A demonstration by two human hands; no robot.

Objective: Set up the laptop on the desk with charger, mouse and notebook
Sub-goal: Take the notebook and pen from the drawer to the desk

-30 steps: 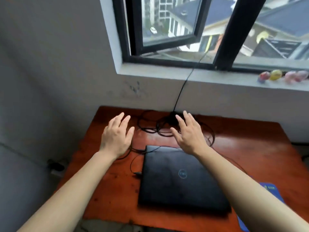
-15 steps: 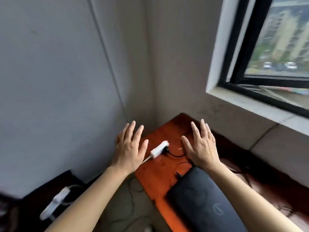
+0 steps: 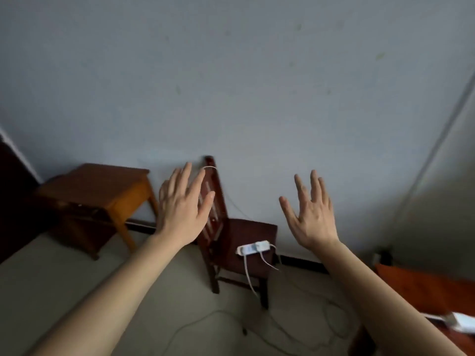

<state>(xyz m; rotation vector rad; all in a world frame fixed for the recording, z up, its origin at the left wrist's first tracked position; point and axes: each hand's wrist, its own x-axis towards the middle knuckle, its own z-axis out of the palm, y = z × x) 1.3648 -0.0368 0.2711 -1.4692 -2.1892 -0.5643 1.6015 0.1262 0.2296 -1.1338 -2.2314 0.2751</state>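
Note:
My left hand (image 3: 183, 204) and my right hand (image 3: 312, 211) are both raised in front of me, fingers spread, holding nothing. Only a corner of the red-brown desk (image 3: 421, 286) shows at the lower right, with a white object (image 3: 462, 321) at its edge. The laptop is out of view. A white power strip (image 3: 253, 247) lies on the seat of a dark wooden chair (image 3: 246, 232) below and between my hands, with white cables running down from it to the floor.
A small orange-brown wooden table (image 3: 100, 191) stands at the left against the grey wall (image 3: 244, 86). Loose cables (image 3: 282, 327) trail across the pale floor under the chair. A dark door edge is at the far left.
The view has swung left, away from the window and desk. The laptop has left the frame; the chair with the power strip and the small table have come into view. Both hands stay spread and empty.

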